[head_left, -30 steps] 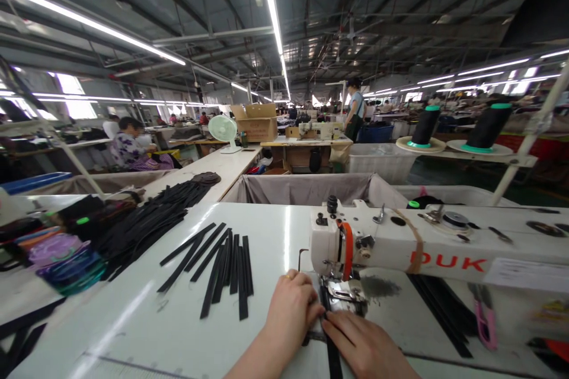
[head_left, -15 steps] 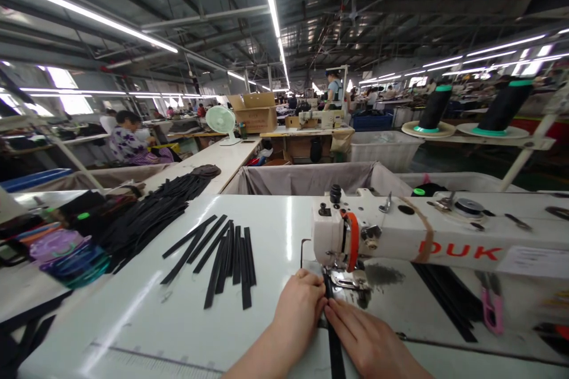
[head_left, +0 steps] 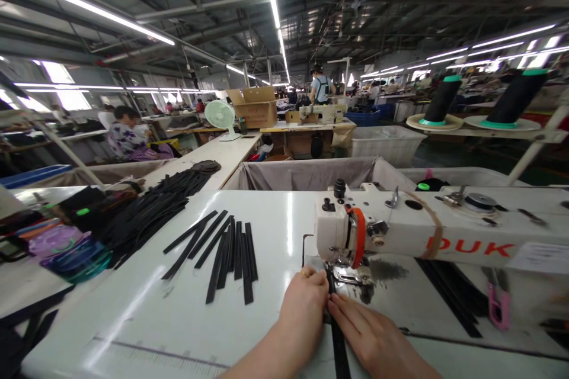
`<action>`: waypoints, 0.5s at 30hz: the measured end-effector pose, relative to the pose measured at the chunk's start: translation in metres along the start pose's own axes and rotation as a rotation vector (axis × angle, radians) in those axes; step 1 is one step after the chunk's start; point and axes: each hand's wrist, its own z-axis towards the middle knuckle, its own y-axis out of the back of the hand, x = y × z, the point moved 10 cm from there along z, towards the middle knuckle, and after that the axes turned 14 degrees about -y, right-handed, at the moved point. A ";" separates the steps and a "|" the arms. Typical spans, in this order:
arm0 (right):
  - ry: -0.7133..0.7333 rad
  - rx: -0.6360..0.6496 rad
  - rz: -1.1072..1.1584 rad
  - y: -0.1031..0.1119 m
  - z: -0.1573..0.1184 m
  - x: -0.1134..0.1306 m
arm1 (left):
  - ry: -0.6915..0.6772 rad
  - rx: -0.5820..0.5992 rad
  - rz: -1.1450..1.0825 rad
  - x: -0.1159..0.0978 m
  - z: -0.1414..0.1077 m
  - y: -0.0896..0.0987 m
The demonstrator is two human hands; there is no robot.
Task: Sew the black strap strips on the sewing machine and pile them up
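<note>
While both hands (head_left: 304,302) sit close together, a black strip (head_left: 339,349) lies between — fingers (head_left: 344,311) touch it; grip unclear.

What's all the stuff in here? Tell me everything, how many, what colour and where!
table: one, pale, in front
sewing machine: one, white with red letters, right side
strip at the hands: one, black, running to the machine
short strips: about ten, black, middle of table
strip pile: one, black, left
longer strips: several, black, under the machine's arm
snips: one, pink, right
thread cones: two, black with teal ends, upper right
fan: one, pale green, beyond the table
cardboard box: one, brown, beside the fan
bins: at least three, grey or white, beyond the table
lights: several, white, overhead
people: several, mixed clothes, background
left hand: one, bare, at the strip
right hand: one, bare, at the strip
</note>
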 end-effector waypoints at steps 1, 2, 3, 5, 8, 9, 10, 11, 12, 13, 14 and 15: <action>0.000 0.000 0.005 0.001 0.001 0.000 | 0.009 0.005 0.010 0.000 -0.001 0.000; 0.003 0.005 0.008 0.001 0.001 0.000 | 0.016 0.009 0.020 -0.001 -0.001 0.001; 0.007 0.011 0.009 0.001 0.001 0.000 | 0.023 0.013 0.029 -0.001 -0.001 0.001; 0.015 0.025 0.010 0.000 0.001 0.000 | 0.033 0.020 0.046 -0.002 -0.001 0.002; 0.018 0.043 0.010 -0.002 0.001 0.000 | 0.042 0.030 0.068 -0.003 -0.001 0.003; 0.015 0.048 0.011 -0.002 0.001 0.000 | 0.044 0.032 0.074 -0.003 0.000 0.003; 0.015 0.055 0.012 -0.003 0.001 0.000 | 0.044 0.034 0.079 -0.003 0.000 0.003; 0.017 0.060 0.012 -0.003 0.001 0.000 | 0.045 0.036 0.084 -0.004 0.000 0.004; 0.021 0.060 0.011 -0.003 0.001 0.000 | 0.044 0.038 0.088 -0.004 0.000 0.004; 0.028 0.062 0.009 -0.004 0.000 0.001 | 0.043 0.039 0.092 -0.004 0.001 0.004; 0.033 0.065 0.004 -0.004 0.000 0.001 | 0.042 0.040 0.095 -0.004 0.001 0.004; 0.039 0.068 -0.002 -0.004 0.000 0.001 | 0.040 0.041 0.098 -0.005 0.001 0.004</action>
